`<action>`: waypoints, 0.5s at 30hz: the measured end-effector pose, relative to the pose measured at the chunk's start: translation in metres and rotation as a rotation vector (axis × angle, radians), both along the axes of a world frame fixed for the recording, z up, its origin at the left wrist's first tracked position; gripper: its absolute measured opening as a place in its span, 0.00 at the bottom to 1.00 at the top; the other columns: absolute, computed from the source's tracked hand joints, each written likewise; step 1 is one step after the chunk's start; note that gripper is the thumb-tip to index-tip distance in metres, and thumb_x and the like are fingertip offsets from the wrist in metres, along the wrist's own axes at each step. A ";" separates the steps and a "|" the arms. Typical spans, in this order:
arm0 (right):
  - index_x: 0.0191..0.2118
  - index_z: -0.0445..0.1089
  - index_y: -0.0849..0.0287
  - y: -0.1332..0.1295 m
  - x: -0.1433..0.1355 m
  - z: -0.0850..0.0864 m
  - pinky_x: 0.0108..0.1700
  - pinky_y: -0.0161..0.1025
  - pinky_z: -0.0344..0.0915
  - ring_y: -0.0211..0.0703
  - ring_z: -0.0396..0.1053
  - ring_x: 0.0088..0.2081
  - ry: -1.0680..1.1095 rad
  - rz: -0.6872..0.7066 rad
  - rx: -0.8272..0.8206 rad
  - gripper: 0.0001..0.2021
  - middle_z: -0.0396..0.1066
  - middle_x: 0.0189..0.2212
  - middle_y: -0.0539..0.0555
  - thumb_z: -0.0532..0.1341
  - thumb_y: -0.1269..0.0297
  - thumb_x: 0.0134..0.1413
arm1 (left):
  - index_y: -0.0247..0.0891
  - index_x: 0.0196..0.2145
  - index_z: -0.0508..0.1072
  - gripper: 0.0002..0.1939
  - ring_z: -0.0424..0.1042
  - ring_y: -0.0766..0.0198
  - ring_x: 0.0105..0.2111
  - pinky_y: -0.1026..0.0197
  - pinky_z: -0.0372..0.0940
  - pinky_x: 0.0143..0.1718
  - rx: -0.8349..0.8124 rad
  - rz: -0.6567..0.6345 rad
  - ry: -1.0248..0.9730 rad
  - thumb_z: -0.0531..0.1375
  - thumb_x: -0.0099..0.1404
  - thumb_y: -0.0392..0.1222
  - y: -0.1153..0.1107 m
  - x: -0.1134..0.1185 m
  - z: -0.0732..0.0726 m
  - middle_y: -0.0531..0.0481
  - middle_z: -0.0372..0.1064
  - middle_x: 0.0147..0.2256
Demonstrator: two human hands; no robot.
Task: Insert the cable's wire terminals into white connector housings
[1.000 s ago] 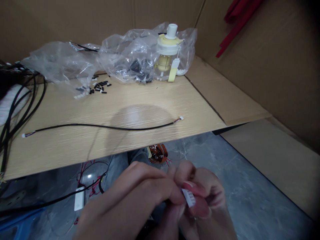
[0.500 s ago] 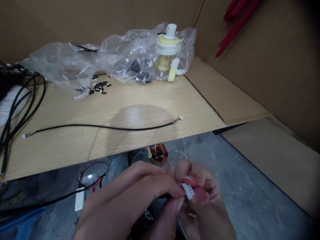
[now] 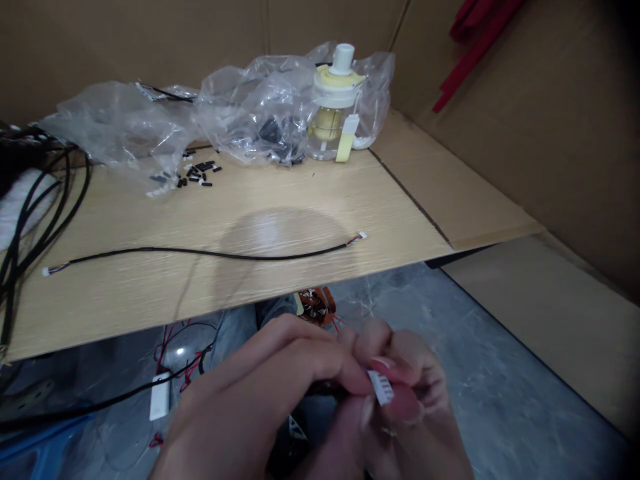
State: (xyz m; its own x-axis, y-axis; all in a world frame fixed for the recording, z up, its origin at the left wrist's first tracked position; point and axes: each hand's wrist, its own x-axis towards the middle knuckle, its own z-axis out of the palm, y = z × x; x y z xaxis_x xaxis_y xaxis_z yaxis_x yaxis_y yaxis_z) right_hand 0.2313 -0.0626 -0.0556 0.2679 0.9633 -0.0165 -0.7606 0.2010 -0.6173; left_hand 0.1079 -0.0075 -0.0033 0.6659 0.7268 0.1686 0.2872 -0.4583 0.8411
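Observation:
Between the thumb and finger of my right hand [image 3: 415, 380] is a small white plug connector [image 3: 382, 388] with a row of slots facing up. My left hand [image 3: 270, 387] is closed in a pinch, its thumb and fingertip against the connector's left side. Whatever thin piece it grips there is hidden by the fingers. Both hands are held in front of the table edge, above the floor. On the table [image 3: 280, 293] beyond them lies a black cable [image 3: 210, 253] with white plugs and coloured wires at both ends.
Clear plastic bags [image 3: 250, 107] line the back of the table, beside a clear jar with a yellow and white top [image 3: 336, 100]. Short black pieces [image 3: 200, 170] lie scattered there. Black cables [image 3: 65, 193] bunch at left. A cardboard wall [image 3: 525, 133] closes the right side.
Both hands have shifted slightly right and down, with the white connector still in the right fingers. The things on the table have not moved.

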 end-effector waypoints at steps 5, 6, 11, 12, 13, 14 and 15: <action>0.28 0.75 0.52 -0.002 0.000 -0.004 0.25 0.28 0.66 0.32 0.62 0.26 0.023 0.051 0.012 0.04 0.62 0.24 0.46 0.67 0.69 0.48 | 0.49 0.35 0.70 0.14 0.73 0.70 0.30 0.74 0.70 0.30 -0.067 0.039 -0.045 0.59 0.56 0.30 -0.003 0.003 -0.001 0.60 0.71 0.33; 0.28 0.75 0.52 -0.003 0.000 -0.004 0.25 0.28 0.66 0.32 0.63 0.26 0.024 0.058 0.011 0.04 0.62 0.24 0.46 0.67 0.69 0.48 | 0.47 0.35 0.71 0.14 0.73 0.71 0.30 0.74 0.70 0.30 -0.059 0.014 -0.073 0.60 0.55 0.29 -0.003 0.004 -0.002 0.59 0.71 0.32; 0.27 0.74 0.52 -0.001 0.001 -0.001 0.24 0.28 0.64 0.31 0.62 0.25 0.022 0.052 -0.014 0.03 0.61 0.23 0.46 0.67 0.67 0.49 | 0.44 0.34 0.70 0.12 0.72 0.74 0.28 0.78 0.67 0.30 -0.038 0.089 -0.171 0.58 0.56 0.28 -0.002 0.006 -0.006 0.59 0.70 0.31; 0.26 0.74 0.53 0.000 0.001 0.000 0.24 0.28 0.64 0.31 0.61 0.25 0.015 0.035 -0.016 0.03 0.61 0.22 0.46 0.67 0.66 0.48 | 0.44 0.35 0.70 0.11 0.72 0.74 0.29 0.78 0.67 0.30 -0.010 0.082 -0.150 0.59 0.56 0.29 -0.001 0.006 -0.005 0.59 0.70 0.31; 0.26 0.73 0.53 0.001 0.001 0.001 0.25 0.27 0.63 0.31 0.61 0.25 0.005 0.024 -0.025 0.04 0.61 0.22 0.46 0.68 0.65 0.48 | 0.44 0.36 0.69 0.12 0.72 0.74 0.30 0.78 0.68 0.32 0.029 0.061 -0.126 0.60 0.56 0.29 0.000 0.005 -0.004 0.59 0.70 0.32; 0.26 0.73 0.54 0.002 0.001 0.001 0.25 0.26 0.63 0.31 0.61 0.25 -0.002 0.019 -0.029 0.04 0.61 0.22 0.45 0.68 0.64 0.47 | 0.44 0.38 0.69 0.15 0.73 0.74 0.31 0.79 0.68 0.33 0.082 0.022 -0.106 0.61 0.55 0.29 -0.001 0.005 -0.003 0.59 0.70 0.33; 0.27 0.73 0.54 0.002 0.002 0.001 0.26 0.26 0.62 0.30 0.61 0.25 -0.005 0.020 -0.034 0.04 0.61 0.22 0.45 0.68 0.63 0.47 | 0.44 0.38 0.68 0.16 0.73 0.74 0.32 0.79 0.69 0.34 0.139 -0.011 -0.081 0.62 0.53 0.28 -0.002 0.004 -0.002 0.59 0.70 0.34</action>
State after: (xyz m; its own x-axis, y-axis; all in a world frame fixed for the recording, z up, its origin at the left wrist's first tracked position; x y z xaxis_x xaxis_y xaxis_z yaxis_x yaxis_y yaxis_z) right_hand 0.2331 -0.0603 -0.0546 0.2488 0.9674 -0.0484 -0.7609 0.1643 -0.6277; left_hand 0.1121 -0.0093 -0.0049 0.6537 0.6854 0.3209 0.2150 -0.5747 0.7896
